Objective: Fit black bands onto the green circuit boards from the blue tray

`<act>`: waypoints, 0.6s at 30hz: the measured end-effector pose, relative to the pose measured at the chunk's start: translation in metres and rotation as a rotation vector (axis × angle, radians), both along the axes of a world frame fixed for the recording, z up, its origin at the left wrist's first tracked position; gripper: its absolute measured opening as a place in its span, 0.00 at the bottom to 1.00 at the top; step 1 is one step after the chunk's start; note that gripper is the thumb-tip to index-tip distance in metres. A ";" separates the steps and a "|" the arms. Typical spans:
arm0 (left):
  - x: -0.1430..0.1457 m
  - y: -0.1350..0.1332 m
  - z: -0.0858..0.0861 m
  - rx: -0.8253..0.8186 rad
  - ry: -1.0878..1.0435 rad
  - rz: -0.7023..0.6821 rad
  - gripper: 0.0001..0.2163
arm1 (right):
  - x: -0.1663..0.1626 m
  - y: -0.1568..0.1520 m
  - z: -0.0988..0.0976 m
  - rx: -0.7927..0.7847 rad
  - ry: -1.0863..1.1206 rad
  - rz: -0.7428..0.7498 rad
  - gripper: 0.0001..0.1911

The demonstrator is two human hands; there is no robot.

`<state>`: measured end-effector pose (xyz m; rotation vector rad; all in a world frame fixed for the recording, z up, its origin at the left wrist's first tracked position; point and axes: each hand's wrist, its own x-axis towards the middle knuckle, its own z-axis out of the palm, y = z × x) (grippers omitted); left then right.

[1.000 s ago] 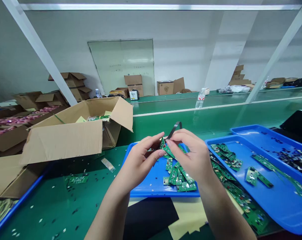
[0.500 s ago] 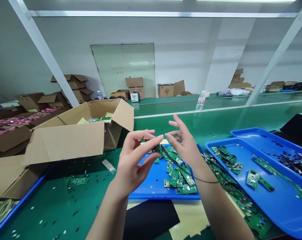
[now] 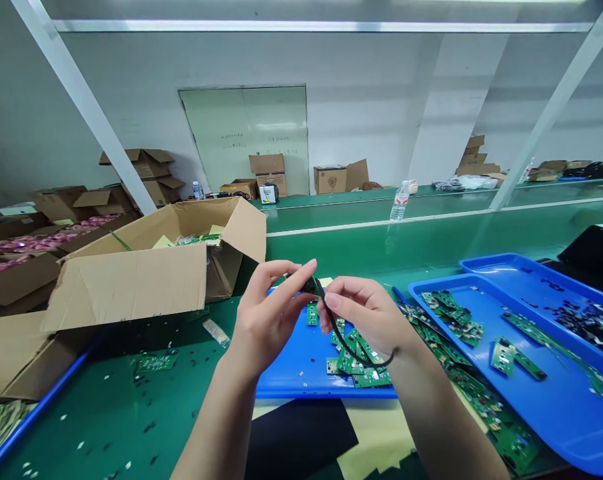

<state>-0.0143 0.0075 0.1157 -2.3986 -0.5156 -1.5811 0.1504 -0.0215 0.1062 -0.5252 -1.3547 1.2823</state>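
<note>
My left hand [image 3: 271, 300] is closed, pinching a small dark green circuit board [image 3: 310, 287] between thumb and fingers; the fingers hide most of it. A thin black cable [image 3: 348, 350] hangs in a curve from beside the board down to my right wrist. My right hand [image 3: 358, 310] is closed, its thumb and fingertips around the upper part of that cable, close to the board. Below both hands lies a blue tray [image 3: 291, 373] with several green circuit boards [image 3: 371, 377] heaped at its right side.
At left stands an open cardboard box [image 3: 136, 280]. Two more blue trays [image 3: 576, 413] are at right, holding boards and small black parts [image 3: 586, 323]. More boards [image 3: 476, 393] lie between the trays. A water bottle [image 3: 400, 202] stands behind, and small scraps dot the green bench [image 3: 181, 413].
My right hand has come down and its spread fingers have closed on the black cable. The cable now sags lower. My left hand stays almost in place with the circuit board.
</note>
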 end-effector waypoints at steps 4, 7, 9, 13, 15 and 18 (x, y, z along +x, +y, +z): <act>-0.001 0.003 0.001 -0.040 0.023 -0.052 0.26 | 0.001 0.006 -0.002 -0.094 0.051 0.155 0.15; -0.003 0.003 0.002 -0.107 0.058 -0.133 0.25 | 0.003 0.010 -0.003 -0.149 0.041 0.248 0.17; -0.005 0.003 0.002 -0.161 0.092 -0.173 0.24 | 0.004 0.011 -0.002 -0.138 -0.007 0.214 0.17; -0.007 0.004 0.002 -0.274 0.125 -0.184 0.23 | 0.006 0.007 -0.001 -0.069 -0.171 -0.038 0.12; -0.005 0.005 0.000 -0.310 0.093 -0.167 0.21 | 0.004 0.002 0.000 -0.044 -0.208 -0.187 0.09; 0.000 0.007 -0.003 -0.362 0.020 -0.160 0.19 | 0.002 -0.008 0.002 0.007 -0.248 -0.307 0.13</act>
